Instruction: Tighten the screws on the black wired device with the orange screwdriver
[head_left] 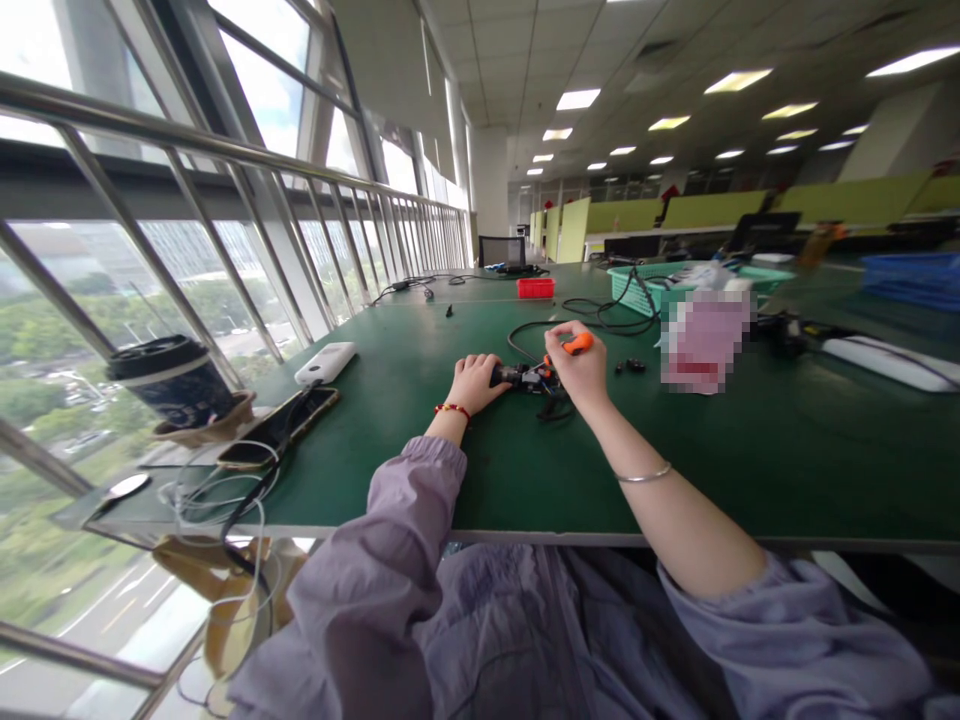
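My left hand (pixel 474 384) is closed around one end of a black corded device (pixel 534 380) lying on the green table. Metal, wires and orange parts show in its middle, as if its casing is off; I cannot tell what kind of device it is. My right hand (pixel 582 370) grips an orange-handled screwdriver (pixel 578 344) above the device's right end. The handle's rounded end sticks out past my fingers, while the tip is hidden. Small black parts (pixel 634 366) lie to the right of my right hand.
A red box (pixel 535 288), a green basket (pixel 641 290) and a blurred pink packet (pixel 705 340) lie beyond my hands. On the left are a coffee cup (pixel 172 385), a phone (pixel 281 428), a white power bank (pixel 325 363) and tangled cables. A metal railing (pixel 225 152) borders the table's left side.
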